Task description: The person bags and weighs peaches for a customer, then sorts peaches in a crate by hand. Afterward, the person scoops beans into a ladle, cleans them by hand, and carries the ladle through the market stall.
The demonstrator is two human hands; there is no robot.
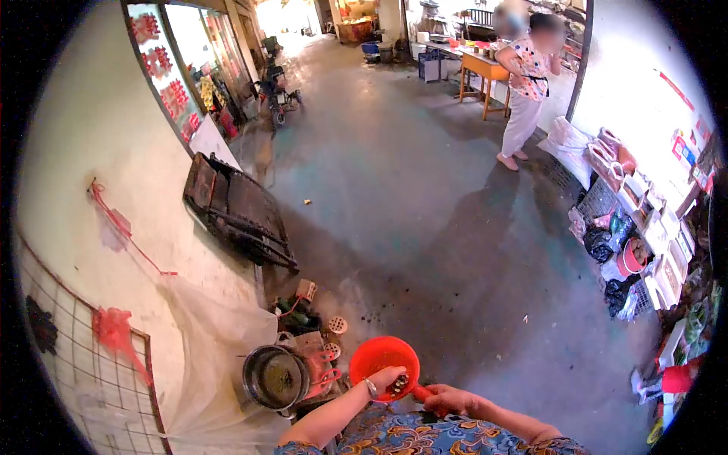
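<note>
A red plastic dipper [365, 353] is just in front of my body, low in the head view. My right hand [449, 400] is closed round its handle. My left hand [385, 378], with a bracelet at the wrist, reaches into the bowl of the dipper. Its fingers curl against small dark shell-like pieces [400, 384], too small to name surely. Left of the dipper stands a dark metal pot [276, 377] with something greenish-brown in its bottom. A red plastic item [324, 379] lies between the pot and the dipper.
A dark folded wooden piece [239, 212] leans on the left wall. Perforated briquettes [337, 324] lie beyond the pot. A person [527, 91] stands by an orange table [485, 68]. Bags and boxes [622, 235] line the right wall. A wheelchair [279, 95] is farther back.
</note>
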